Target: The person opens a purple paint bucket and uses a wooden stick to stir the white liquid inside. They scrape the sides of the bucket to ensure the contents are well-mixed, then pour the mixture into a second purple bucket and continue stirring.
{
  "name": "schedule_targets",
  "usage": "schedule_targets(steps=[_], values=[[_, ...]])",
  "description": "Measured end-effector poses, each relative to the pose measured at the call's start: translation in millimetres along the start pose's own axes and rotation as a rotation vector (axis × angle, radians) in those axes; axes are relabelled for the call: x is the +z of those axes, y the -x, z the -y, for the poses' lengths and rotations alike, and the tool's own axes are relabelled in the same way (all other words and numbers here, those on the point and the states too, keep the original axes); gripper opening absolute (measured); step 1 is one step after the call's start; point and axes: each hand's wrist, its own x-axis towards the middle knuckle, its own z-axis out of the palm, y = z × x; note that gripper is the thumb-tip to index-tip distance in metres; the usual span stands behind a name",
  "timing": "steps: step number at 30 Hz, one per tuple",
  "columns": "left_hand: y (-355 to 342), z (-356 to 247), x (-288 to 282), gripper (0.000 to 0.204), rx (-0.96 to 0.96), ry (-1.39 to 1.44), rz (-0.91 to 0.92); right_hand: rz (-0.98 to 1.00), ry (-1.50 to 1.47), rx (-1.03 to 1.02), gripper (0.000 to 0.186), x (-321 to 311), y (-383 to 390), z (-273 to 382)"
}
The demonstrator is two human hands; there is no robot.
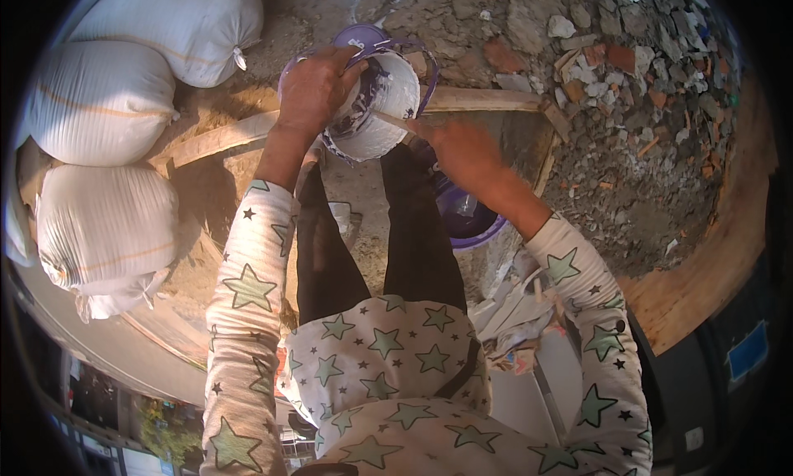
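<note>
1. While gripping the rim of the white bucket (376,112), left hand (314,88) curled over the bucket's near-left edge, fingers folded down inside the lip, thumb side outside.
2. Right hand (458,149) closed around a thin pale stick (392,121), pinched near its outer end, the stick's far end reaching into the bucket's mouth.
3. Bucket tilted, mouth turned toward the right hand, inside smeared with white and purple paint; held up between both hands, above the black trouser legs (413,236).
4. Purple handle (425,71) arching round the bucket's far side, just beyond the right hand's fingertips.
5. Purple lid or basin (363,40) just behind the left hand, partly hidden by the bucket; which of the two, cannot tell.
6. Second purple bucket (471,216) on the ground directly below the right wrist, open, dark inside.
7. Wooden plank (487,100) lying crosswise beyond the right hand, touching rubble at its far end.
8. Broken bricks and grey stones (628,71) spread well to the right of the right hand.
9. Three filled white sacks (107,104) stacked well to the left of the left hand, on sandy ground.
10. Both forearms in cream sleeves (248,286) with green stars, coming up from the lower edge.
11. Crumpled paper and cloth (516,319) near the right elbow.
</note>
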Motion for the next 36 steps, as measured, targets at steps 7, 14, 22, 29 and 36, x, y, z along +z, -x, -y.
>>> schedule_targets(steps=[7, 14, 22, 29, 36], values=[[-1, -3, -6, 0.04, -0.017, -0.023, 0.062, -0.023, 0.015, -0.037, 0.052, 14, 10, 5], [44, -29, -14, 0.059, -0.173, -0.172, 0.082, 0.011, -0.026, -0.006, 0.055, 28, 18, 7], [109, -38, -6, 0.07, -0.453, 0.053, 0.083, -0.026, 0.0, -0.062, 0.059, 43, 33, 15], [52, -30, -50, 0.038, -0.428, -0.091, 0.346, -0.282, 0.003, -0.158, 0.059, 51, 35, 17], [28, -25, -28, 0.044, -0.41, -0.193, 0.192, -0.275, -0.032, -0.097, 0.056, 55, 19, 7]])
